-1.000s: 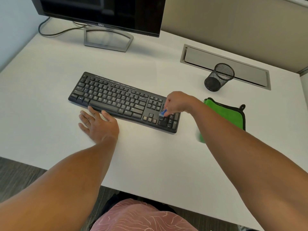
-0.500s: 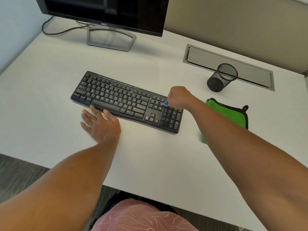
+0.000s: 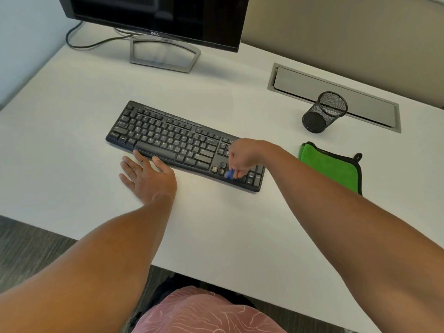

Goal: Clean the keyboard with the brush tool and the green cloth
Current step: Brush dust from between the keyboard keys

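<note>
Your right hand [image 3: 242,159] pinches the small blue brush tool [image 3: 229,173], bristles down on the black plastic keyboard [image 3: 173,140], at its 4 o'clock end. Your left hand [image 3: 146,175] lies flat, fingers straight, against the front edge, likely bracing it. The folded green cloth [image 3: 330,168] waits at 3 o'clock.

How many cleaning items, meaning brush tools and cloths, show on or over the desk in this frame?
2. The blue brush tool is pinched in the right hand over the keyboard's right end. The green cloth lies on the desk, right of the keyboard, partly hidden by the forearm.
</note>
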The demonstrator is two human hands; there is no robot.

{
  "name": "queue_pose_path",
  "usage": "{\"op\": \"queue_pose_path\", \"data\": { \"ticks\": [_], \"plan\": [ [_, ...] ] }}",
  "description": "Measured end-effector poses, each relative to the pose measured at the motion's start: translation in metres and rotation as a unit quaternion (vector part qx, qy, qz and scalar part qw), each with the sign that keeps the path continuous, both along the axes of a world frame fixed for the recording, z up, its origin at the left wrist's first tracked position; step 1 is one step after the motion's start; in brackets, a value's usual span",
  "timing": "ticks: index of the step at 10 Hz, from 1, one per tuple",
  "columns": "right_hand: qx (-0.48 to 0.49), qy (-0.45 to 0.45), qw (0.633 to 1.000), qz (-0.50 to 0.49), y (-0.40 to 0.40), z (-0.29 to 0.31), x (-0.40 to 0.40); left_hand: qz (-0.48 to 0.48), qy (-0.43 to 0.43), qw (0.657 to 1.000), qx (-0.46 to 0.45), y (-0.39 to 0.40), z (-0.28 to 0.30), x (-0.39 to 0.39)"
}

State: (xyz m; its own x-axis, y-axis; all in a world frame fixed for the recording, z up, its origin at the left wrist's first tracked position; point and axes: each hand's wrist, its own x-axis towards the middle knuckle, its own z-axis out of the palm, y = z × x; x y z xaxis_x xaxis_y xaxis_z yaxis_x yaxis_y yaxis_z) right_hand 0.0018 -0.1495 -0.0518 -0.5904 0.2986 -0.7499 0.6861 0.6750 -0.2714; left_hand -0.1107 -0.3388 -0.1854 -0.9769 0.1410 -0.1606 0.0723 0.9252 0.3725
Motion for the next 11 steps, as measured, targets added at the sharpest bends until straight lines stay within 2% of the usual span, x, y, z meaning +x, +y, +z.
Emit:
{"op": "queue_pose_path", "data": {
  "ticks": [1,2,3,4,5,6,7,8,9,11],
  "plan": [
    [-0.013,0.029,0.999,-0.010,-0.005,0.009,-0.004,0.000,0.000,1.000,-0.001,0.000,0.000,0.000],
    [0.013,0.126,0.992,-0.025,-0.011,0.009,-0.012,0.002,0.001,1.000,-0.004,0.000,0.000,-0.001],
    [0.046,0.143,0.988,0.040,-0.025,0.006,-0.020,0.004,0.001,1.000,-0.001,0.001,-0.001,-0.001],
    [0.095,0.059,0.978,0.176,-0.033,0.003,-0.023,0.001,0.001,1.000,0.002,0.001,0.000,-0.001],
    [0.132,-0.022,0.964,0.230,-0.029,0.008,-0.027,0.001,0.001,1.000,0.003,-0.001,0.000,-0.001],
    [0.054,0.026,0.982,0.180,-0.027,0.014,-0.035,0.000,0.000,1.000,0.005,0.000,-0.001,-0.001],
    [0.024,0.102,0.986,0.126,-0.036,0.013,-0.039,0.003,-0.001,1.000,0.004,0.000,-0.001,-0.002],
    [0.073,0.068,0.980,0.171,-0.040,0.004,-0.038,0.002,-0.002,1.000,0.008,0.000,0.000,-0.001],
    [0.117,-0.017,0.970,0.210,-0.035,0.005,-0.040,0.006,0.000,1.000,0.007,0.000,0.000,-0.001],
    [0.048,0.088,0.989,0.107,-0.039,0.008,-0.049,0.007,0.000,1.000,0.005,0.001,-0.001,-0.001]
  ]
}}
